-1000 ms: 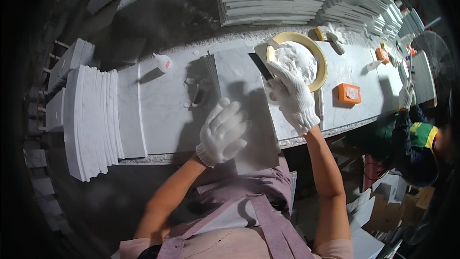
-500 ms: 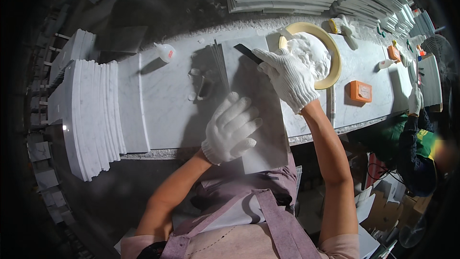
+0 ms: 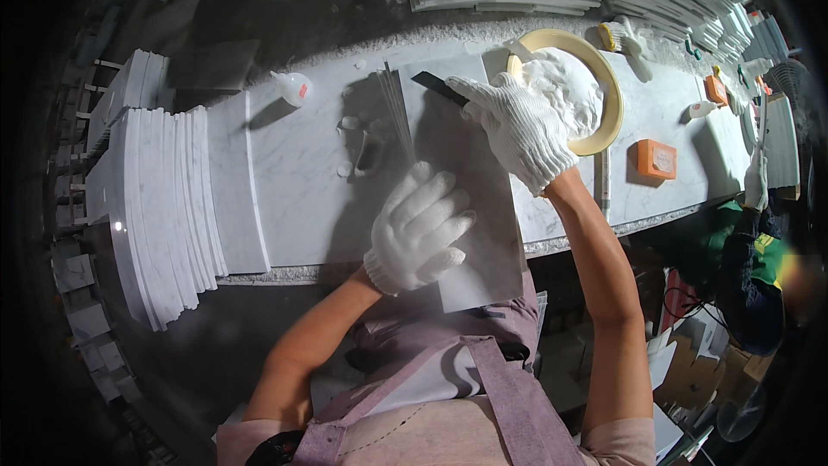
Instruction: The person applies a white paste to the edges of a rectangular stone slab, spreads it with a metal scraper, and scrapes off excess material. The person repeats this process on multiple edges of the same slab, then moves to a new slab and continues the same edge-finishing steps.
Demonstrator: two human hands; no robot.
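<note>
The left hand (image 3: 421,229), in a white knit glove, is lying flat and open with its fingers spread on the near part of a grey stone tile (image 3: 461,181), which is resting on the marble bench (image 3: 293,181) with its near edge jutting past the bench's front rim. The right hand (image 3: 516,125), gloved the same way, is closing its fingers around a dark flat blade (image 3: 438,86) whose tip is lying on the tile's far left corner. Just beyond that hand a yellow-rimmed dish of white paste (image 3: 595,91) is sitting on the bench, and a stack of curved white slabs (image 3: 164,207) is standing well off to the left.
</note>
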